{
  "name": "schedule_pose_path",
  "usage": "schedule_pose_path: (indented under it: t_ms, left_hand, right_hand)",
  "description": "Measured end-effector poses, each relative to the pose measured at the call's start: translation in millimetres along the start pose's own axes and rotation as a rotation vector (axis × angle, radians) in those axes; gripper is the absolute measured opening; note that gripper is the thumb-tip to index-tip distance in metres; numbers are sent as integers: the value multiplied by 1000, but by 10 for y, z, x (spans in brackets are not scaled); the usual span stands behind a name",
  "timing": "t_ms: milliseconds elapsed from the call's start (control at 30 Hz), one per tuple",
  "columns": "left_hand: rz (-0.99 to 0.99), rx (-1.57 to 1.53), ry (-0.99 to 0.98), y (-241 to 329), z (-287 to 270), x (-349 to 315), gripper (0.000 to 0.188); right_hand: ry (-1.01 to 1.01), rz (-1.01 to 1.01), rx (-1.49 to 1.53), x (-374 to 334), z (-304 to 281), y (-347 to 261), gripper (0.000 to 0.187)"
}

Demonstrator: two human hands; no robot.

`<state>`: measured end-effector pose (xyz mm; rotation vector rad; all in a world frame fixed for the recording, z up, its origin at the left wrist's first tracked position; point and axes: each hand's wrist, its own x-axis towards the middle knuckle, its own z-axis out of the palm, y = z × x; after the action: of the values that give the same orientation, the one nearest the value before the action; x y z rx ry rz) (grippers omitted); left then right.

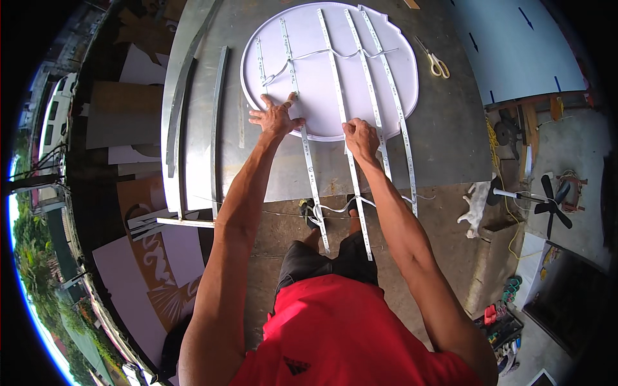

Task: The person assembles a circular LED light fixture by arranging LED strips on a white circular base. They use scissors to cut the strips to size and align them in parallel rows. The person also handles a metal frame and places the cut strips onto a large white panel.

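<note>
A white oval panel with a raised rim (393,83) lies on the metal table. Several LED light strips run lengthwise over it, joined by thin white wires (380,53). My left hand (277,120) is spread, its fingers pressing on the panel around the second strip from the left (311,168). At the panel's near rim, my right hand (362,138) is curled closed over the middle strip (360,209). Its fingertips are partly hidden. Several strips reach past the rim, and their near ends hang beyond the table's front edge, over my legs.
Cream-handled scissors (438,65) lie on the metal table (444,154) right of the panel. Long metal bars (217,128) rest at its left. A white cat (475,207) lies on the floor at right, near a fan (550,204). Cut sheets (125,283) lean at left.
</note>
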<state>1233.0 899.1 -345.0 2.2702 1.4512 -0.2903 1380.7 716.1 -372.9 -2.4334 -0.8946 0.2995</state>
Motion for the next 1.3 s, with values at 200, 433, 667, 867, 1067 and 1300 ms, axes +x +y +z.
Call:
schedule_pose_path:
  t_ms: [200,433,667,867,1067,1300]
  left_hand:
    - [-13,-11,-32,39,-45,-25,95]
    - [-17,47,-41,60,-74,-12,99]
    - [10,36,-31,80,-66,-5,99]
    - [17,47,-21,-13,-12,12,99]
    - [35,-14,-20,6,-33,11,91]
    - [78,-4,7,-39,0,13,91]
  right_hand:
    - [-191,315,63,362,-27,-116,31]
    - [-204,343,-63,638,67,-177,35]
    - [99,42,7,349,13,-190,18]
    - [66,-578,249,-488,-138,-561,20]
    - [-187,-252,50,-1180,193,-526,29]
    - [-401,222,543,-1106,487,-430,32]
